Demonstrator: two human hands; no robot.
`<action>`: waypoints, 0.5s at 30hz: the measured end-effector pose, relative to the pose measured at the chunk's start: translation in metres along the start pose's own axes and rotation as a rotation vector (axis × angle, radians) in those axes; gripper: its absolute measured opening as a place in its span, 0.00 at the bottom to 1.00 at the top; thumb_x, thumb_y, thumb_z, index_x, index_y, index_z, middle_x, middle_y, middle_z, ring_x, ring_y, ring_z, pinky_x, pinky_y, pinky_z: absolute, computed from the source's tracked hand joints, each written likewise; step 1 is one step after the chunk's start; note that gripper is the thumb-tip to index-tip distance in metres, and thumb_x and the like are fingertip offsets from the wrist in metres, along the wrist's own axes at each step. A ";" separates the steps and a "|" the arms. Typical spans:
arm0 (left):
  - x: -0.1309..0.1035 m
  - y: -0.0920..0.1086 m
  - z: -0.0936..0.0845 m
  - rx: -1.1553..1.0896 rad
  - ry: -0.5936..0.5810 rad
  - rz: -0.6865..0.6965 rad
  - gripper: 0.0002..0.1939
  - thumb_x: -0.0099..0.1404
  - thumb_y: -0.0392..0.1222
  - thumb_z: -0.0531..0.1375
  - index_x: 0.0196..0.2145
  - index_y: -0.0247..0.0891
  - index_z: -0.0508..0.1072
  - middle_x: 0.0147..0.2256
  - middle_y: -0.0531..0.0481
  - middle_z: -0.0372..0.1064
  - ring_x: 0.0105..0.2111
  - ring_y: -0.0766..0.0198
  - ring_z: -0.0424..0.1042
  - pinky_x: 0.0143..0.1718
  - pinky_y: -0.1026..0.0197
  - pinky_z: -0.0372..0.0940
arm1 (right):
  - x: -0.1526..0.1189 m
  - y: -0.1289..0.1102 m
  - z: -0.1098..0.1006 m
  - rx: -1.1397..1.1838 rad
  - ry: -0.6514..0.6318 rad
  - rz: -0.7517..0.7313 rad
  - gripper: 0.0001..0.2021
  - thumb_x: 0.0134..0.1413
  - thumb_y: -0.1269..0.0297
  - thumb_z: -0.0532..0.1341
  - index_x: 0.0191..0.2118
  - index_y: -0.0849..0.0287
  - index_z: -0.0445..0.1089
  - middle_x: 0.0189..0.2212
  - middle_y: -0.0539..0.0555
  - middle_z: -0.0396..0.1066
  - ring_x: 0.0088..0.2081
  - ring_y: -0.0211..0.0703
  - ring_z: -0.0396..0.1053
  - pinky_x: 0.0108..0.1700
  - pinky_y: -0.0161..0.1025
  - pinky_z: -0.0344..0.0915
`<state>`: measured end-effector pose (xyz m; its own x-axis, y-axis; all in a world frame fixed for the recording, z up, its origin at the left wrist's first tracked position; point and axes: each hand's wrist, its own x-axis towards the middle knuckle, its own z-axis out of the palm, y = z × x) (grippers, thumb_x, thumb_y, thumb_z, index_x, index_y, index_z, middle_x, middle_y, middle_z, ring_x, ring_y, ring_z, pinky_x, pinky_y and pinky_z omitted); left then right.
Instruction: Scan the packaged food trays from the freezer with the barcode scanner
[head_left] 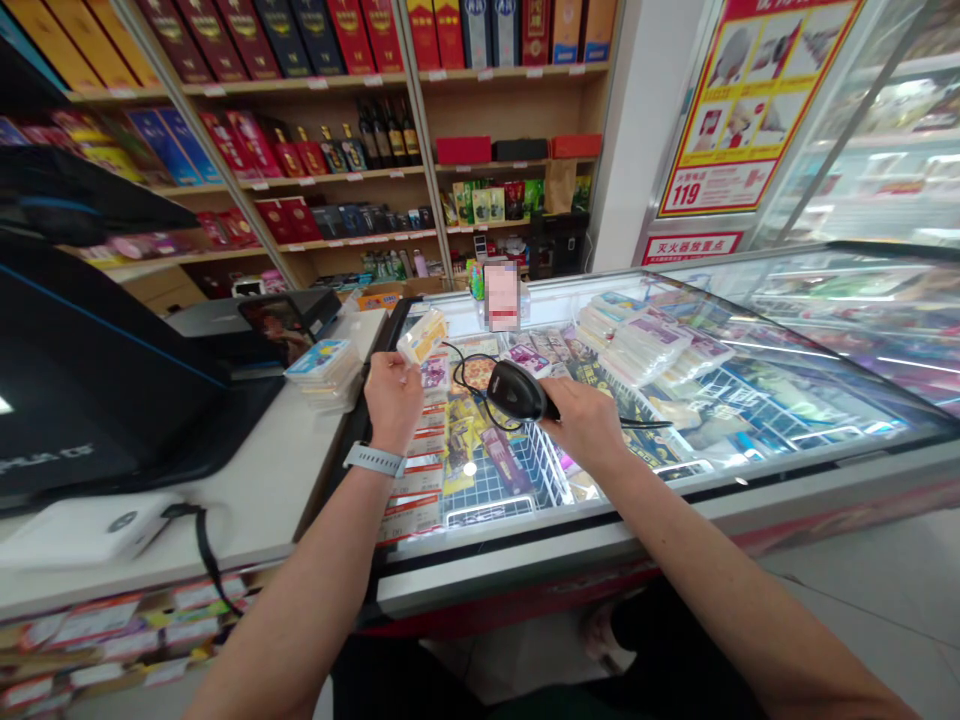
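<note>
The left hand (395, 395) pinches the near end of a yellow-and-white packet (424, 337), positioned above the left edge of the glass-topped freezer (510, 565). The right hand (587, 418) is wrapped around the handle of a black scanner (516, 390), located over the glass, its head directed leftward. A stack of packs (322, 375) rests near the right edge of the worktop (247, 510).

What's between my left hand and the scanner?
In the head view, loops of black cable lie between your left hand and the scanner, with printed packages showing behind.
</note>
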<state>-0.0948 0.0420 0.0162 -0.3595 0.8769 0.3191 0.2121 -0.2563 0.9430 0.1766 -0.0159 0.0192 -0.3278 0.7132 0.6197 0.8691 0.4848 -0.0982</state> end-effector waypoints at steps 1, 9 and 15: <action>0.002 0.002 -0.006 0.090 0.045 0.048 0.14 0.58 0.44 0.61 0.40 0.43 0.62 0.39 0.47 0.68 0.48 0.50 0.67 0.53 0.50 0.57 | 0.000 0.000 -0.001 -0.017 -0.002 0.001 0.12 0.53 0.65 0.64 0.43 0.58 0.69 0.34 0.53 0.73 0.35 0.45 0.70 0.36 0.38 0.56; -0.002 0.008 0.002 1.054 -0.046 0.442 0.12 0.63 0.39 0.51 0.42 0.34 0.68 0.39 0.33 0.71 0.46 0.41 0.66 0.50 0.43 0.54 | -0.003 -0.003 -0.006 -0.129 -0.042 0.039 0.11 0.53 0.62 0.64 0.43 0.57 0.68 0.33 0.54 0.71 0.33 0.46 0.68 0.34 0.40 0.53; -0.010 0.003 0.012 1.000 -0.192 0.475 0.11 0.61 0.35 0.52 0.41 0.36 0.71 0.41 0.33 0.71 0.51 0.39 0.63 0.54 0.38 0.47 | -0.006 -0.002 -0.008 -0.096 -0.062 0.050 0.13 0.51 0.64 0.62 0.44 0.59 0.67 0.37 0.57 0.70 0.38 0.50 0.66 0.41 0.43 0.55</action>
<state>-0.0800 0.0374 0.0151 0.0793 0.8475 0.5249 0.9554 -0.2149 0.2027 0.1800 -0.0248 0.0220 -0.3033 0.7667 0.5659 0.9154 0.3994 -0.0504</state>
